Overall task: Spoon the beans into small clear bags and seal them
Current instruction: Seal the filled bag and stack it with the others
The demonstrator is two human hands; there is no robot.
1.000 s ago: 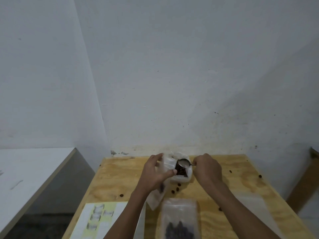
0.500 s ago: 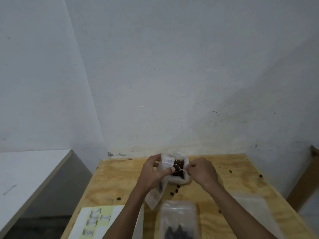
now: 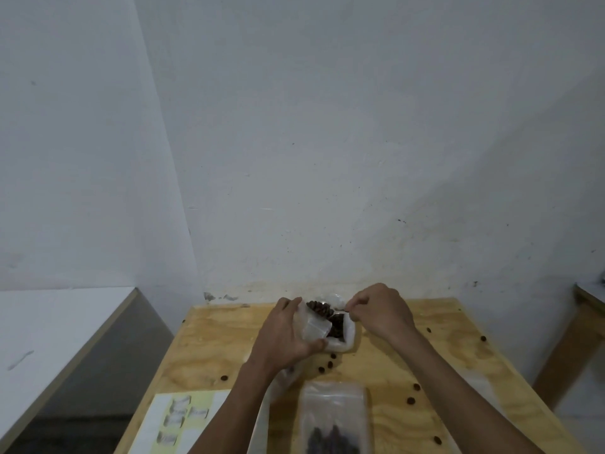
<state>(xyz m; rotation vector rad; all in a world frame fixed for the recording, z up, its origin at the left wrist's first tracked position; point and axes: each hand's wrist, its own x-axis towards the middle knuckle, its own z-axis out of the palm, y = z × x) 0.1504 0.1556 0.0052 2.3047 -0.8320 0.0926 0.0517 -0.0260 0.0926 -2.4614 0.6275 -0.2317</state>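
Head view showed a plywood worktop point(image 3: 216, 342) set against a white wall point(image 3: 327, 126). The left hand point(image 3: 284, 335) had its grip closed on a small clear bag point(image 3: 316, 327), thumb under it and fingers over its far edge, holding the bag's mouth just beside a spoon point(image 3: 319, 309) heaped with dark beans point(image 3: 317, 307). The right hand point(image 3: 379, 311) pinched the spoon's thin handle, its grip clenched on it. Under the spoon stood a larger open bag of beans point(image 3: 337, 329) on the worktop. Loose beans point(image 3: 322, 369) lay scattered near it and farther right. Nearer the person lay a filled clear bag point(image 3: 334, 417), flat on the worktop. At the near left corner lay a sheet of labels point(image 3: 183, 417).
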